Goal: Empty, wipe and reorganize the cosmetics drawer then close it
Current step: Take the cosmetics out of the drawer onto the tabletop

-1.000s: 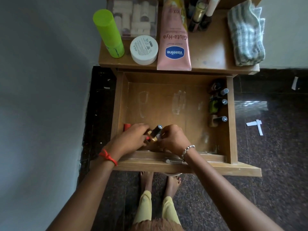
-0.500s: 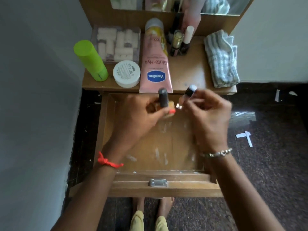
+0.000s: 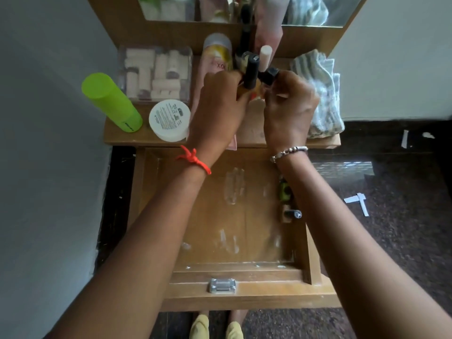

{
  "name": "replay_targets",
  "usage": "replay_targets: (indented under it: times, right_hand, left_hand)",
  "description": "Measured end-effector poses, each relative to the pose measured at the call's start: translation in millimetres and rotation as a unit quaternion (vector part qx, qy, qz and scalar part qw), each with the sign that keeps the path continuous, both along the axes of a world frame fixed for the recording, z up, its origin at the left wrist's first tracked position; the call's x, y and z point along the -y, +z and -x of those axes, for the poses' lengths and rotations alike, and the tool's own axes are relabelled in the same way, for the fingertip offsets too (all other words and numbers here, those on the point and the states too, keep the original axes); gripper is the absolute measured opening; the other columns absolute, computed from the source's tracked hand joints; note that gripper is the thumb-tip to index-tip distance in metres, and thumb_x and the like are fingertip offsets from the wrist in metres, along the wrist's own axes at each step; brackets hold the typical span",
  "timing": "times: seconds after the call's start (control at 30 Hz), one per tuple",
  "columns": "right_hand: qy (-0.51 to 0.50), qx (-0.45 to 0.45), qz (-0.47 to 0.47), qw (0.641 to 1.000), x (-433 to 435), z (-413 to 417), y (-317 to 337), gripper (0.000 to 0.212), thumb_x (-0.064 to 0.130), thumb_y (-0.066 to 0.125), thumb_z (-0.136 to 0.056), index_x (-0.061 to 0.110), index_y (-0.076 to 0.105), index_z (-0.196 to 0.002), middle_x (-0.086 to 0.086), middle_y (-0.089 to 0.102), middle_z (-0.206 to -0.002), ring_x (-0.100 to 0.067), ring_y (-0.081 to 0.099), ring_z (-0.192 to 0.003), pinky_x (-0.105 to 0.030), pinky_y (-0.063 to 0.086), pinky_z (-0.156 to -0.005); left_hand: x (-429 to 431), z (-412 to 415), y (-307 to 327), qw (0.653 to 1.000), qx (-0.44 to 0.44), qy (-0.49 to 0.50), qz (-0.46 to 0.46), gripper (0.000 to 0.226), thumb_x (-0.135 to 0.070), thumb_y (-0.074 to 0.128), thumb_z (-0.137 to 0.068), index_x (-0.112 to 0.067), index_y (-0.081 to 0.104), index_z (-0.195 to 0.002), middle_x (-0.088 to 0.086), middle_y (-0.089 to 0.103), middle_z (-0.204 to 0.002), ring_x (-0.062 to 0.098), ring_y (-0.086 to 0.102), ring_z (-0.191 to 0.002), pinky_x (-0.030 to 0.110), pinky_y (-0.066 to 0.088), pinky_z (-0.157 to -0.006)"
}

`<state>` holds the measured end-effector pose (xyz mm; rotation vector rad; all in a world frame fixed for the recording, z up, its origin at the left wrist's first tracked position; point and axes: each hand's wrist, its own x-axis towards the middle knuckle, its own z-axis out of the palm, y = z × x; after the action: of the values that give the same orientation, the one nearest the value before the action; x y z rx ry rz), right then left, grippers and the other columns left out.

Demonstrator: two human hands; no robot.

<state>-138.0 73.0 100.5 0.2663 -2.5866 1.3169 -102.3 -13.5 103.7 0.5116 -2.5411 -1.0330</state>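
Note:
The wooden drawer [image 3: 234,292] stands pulled out below me, its smudged floor mostly bare. Two nail polish bottles [image 3: 289,212] lie along its right wall, partly hidden by my right forearm. Above the dresser top, my left hand [image 3: 217,111] grips a nail polish bottle with a black cap [image 3: 252,72]. My right hand [image 3: 288,106] grips another small black-capped bottle [image 3: 269,75]. Both hands are close to the cluster of upright bottles [image 3: 265,57] at the back of the top.
On the dresser top [image 3: 122,138] stand a lime green bottle [image 3: 111,102], a white jar [image 3: 170,118], a clear box of beige pieces [image 3: 154,74], a pink tube [image 3: 215,57] and a folded striped cloth [image 3: 322,94]. Above is a mirror [image 3: 318,11]. Paper scraps [image 3: 357,201] litter the dark floor.
Both hands picked small bottles out of the drawer's front, then lifted them up and away over the dresser top toward the back cluster. The view tilted upward.

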Motion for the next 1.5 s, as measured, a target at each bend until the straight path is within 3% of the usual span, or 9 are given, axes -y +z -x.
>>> replay_targets:
  times: [0.17,0.23,0.37,0.47,0.63,0.83,1.0,1.2,1.5]
  right_hand:
    - [0.003,0.004,-0.003,1.0,0.3,4.3,-5.8,0.013,0.0,0.058,-0.081,-0.002,0.066,-0.09,-0.017,0.07,-0.09,-0.027,0.065,-0.084,-0.033,0.05,-0.076]
    - [0.007,0.007,-0.001,1.0,0.7,3.2,-8.7,0.015,0.001,0.057,-0.08,-0.002,0.065,-0.093,-0.017,0.069,-0.091,-0.028,0.064,-0.084,-0.032,0.049,-0.076]
    - [0.004,-0.004,0.003,1.0,1.4,1.2,-12.8,0.018,0.004,0.057,-0.082,-0.002,0.063,-0.099,-0.019,0.067,-0.093,-0.029,0.062,-0.084,-0.025,0.044,-0.074]
    - [0.011,-0.015,-0.001,1.0,2.0,0.6,-14.4,0.021,0.0,0.055,-0.082,-0.003,0.064,-0.101,-0.021,0.065,-0.094,-0.03,0.061,-0.084,-0.017,0.038,-0.068]
    - [0.008,-0.021,-0.005,1.0,1.0,1.8,-15.1,0.02,-0.002,0.052,-0.081,-0.004,0.065,-0.097,-0.023,0.064,-0.093,-0.032,0.06,-0.082,-0.024,0.038,-0.069]
    - [0.013,-0.014,-0.02,1.0,-0.3,5.1,-18.1,0.013,-0.002,0.053,-0.081,-0.007,0.064,-0.082,-0.025,0.063,-0.089,-0.032,0.057,-0.077,-0.019,0.031,-0.061]
    - [0.013,-0.01,-0.027,1.0,-0.2,7.1,-19.9,0.014,-0.002,0.051,-0.082,-0.008,0.064,-0.08,-0.026,0.062,-0.089,-0.033,0.056,-0.076,-0.021,0.031,-0.061]
    - [0.003,-0.022,-0.034,0.999,-1.2,5.4,-21.0,0.015,-0.002,0.052,-0.083,-0.01,0.063,-0.079,-0.027,0.062,-0.086,-0.031,0.054,-0.072,-0.012,0.023,-0.061]
    - [0.015,-0.007,-0.035,0.999,-0.1,5.8,-21.8,0.017,0.002,0.054,-0.085,-0.01,0.063,-0.078,-0.028,0.061,-0.085,-0.035,0.055,-0.071,-0.014,0.022,-0.059]
  left_hand:
    - [-4.6,2.3,-2.8,0.999,-0.034,0.04,-0.01,0.02,-0.024,0.068,-0.078,-0.004,0.069,-0.081,0.015,0.071,-0.081,0.024,0.065,-0.076,0.029,0.048,-0.064]
    - [-8.4,3.6,-5.3,0.997,-0.039,0.057,-0.017,0.02,-0.022,0.066,-0.077,-0.002,0.066,-0.077,0.016,0.071,-0.08,0.027,0.065,-0.076,0.034,0.048,-0.067]
    - [-13.1,5.6,-8.6,0.994,-0.062,0.091,0.001,0.021,-0.02,0.065,-0.077,0.0,0.061,-0.079,0.018,0.067,-0.086,0.03,0.06,-0.08,0.023,0.034,-0.062]
    - [-17.2,5.2,-9.8,0.992,-0.068,0.106,0.017,0.023,-0.021,0.064,-0.078,0.001,0.06,-0.08,0.019,0.065,-0.087,0.032,0.058,-0.083,0.024,0.03,-0.064]
    - [-21.9,6.0,-14.2,0.989,-0.038,0.129,0.058,0.029,-0.035,0.06,-0.082,-0.006,0.062,-0.087,0.01,0.068,-0.091,0.026,0.061,-0.086,0.029,0.037,-0.066]
    - [-23.4,4.7,-16.6,0.98,-0.025,0.158,0.117,0.034,-0.043,0.061,-0.079,-0.015,0.06,-0.098,0.005,0.069,-0.098,0.025,0.061,-0.096,0.036,0.044,-0.068]
    - [-24.3,4.4,-13.7,0.975,-0.062,0.157,0.143,0.029,-0.035,0.067,-0.075,-0.01,0.064,-0.088,0.011,0.069,-0.09,0.031,0.06,-0.093,0.038,0.045,-0.063]
    - [-26.1,4.5,-13.7,0.976,-0.057,0.152,0.148,0.029,-0.032,0.067,-0.075,-0.005,0.062,-0.082,0.016,0.07,-0.086,0.03,0.056,-0.104,0.04,0.046,-0.071]
    - [-28.9,1.9,-9.8,0.967,-0.042,0.184,0.173,0.03,-0.028,0.074,-0.068,-0.002,0.063,-0.079,0.02,0.068,-0.083,0.038,0.058,-0.096,0.042,0.048,-0.075]
